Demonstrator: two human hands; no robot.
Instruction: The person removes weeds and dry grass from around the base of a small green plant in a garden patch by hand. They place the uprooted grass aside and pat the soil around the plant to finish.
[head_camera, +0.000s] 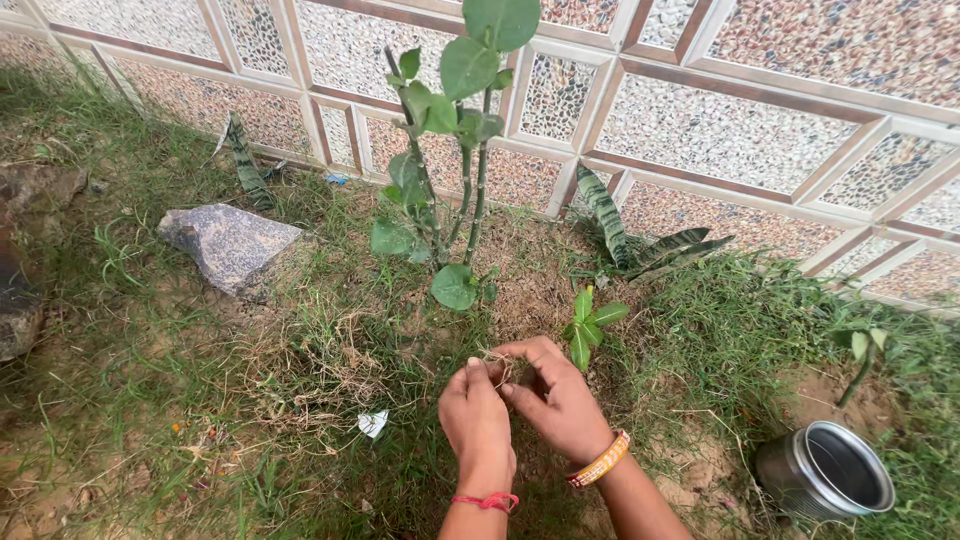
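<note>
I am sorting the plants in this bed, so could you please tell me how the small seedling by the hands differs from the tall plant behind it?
The small seedling is low, a single tuft of narrow pointed leaves; the tall plant rises on several thin upright stems with broad rounded leaves. The seedling stands just beside the right hand, while the tall plant grows farther back, nearer the pebbled wall. Both are green and rooted in the same bare soil patch.

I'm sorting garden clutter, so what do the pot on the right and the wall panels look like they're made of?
The pot looks like bare metal, probably steel: silvery, shiny, with a rolled rim. The wall panels look like pebbles set in cement, rough and speckled, inside smooth pale and brown frames, possibly tile.
</note>
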